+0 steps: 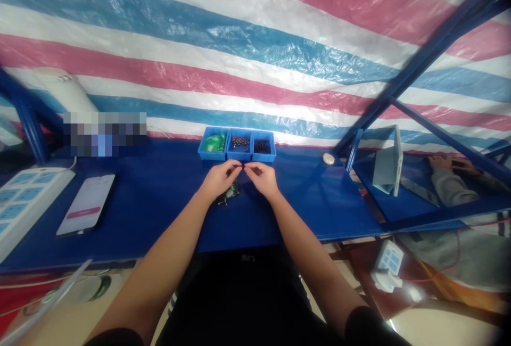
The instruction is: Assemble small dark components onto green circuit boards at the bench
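Note:
Both my hands meet over the blue table (159,197), just in front of three small blue bins. My left hand (219,178) is closed in a pinch, and so is my right hand (261,178); their fingertips touch around a tiny dark part that I cannot make out. A small pile of dark and green pieces (229,195) lies on the table under my left hand. The left bin (214,143) holds green pieces, the middle bin (239,144) small dark parts, and the right bin (263,146) darker parts.
A phone (85,203) with a lit screen lies at the left beside a white power strip (19,197). A small white round object (328,158) sits right of the bins. Blue frame bars (399,88) rise at right; another person's hand (441,163) rests beyond them near a tablet stand (387,167).

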### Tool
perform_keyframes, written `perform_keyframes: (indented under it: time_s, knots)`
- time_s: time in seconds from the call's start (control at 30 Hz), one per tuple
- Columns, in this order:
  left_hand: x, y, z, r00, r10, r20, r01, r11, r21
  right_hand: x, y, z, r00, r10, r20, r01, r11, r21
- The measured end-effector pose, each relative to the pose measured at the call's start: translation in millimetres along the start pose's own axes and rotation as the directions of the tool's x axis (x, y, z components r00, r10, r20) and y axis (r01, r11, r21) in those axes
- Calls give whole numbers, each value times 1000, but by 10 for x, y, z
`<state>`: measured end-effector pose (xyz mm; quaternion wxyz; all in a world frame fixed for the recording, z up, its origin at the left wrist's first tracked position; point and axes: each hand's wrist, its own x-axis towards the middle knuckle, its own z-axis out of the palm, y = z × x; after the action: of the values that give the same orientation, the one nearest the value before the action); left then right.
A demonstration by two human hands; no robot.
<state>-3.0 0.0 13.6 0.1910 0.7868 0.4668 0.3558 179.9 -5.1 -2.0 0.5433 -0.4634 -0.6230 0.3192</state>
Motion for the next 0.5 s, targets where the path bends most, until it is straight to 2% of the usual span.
perform_keyframes:
  time_s: [0.27, 0.5]
  knots:
    - [9, -7, 14, 999, -5, -38, 4, 999, -36, -10, -20, 15, 1000, -2, 23, 2, 1000, 27]
    - [1, 39, -9, 1000, -25, 10, 26, 997, -68, -20, -26, 19, 999, -24, 34, 22, 998, 52]
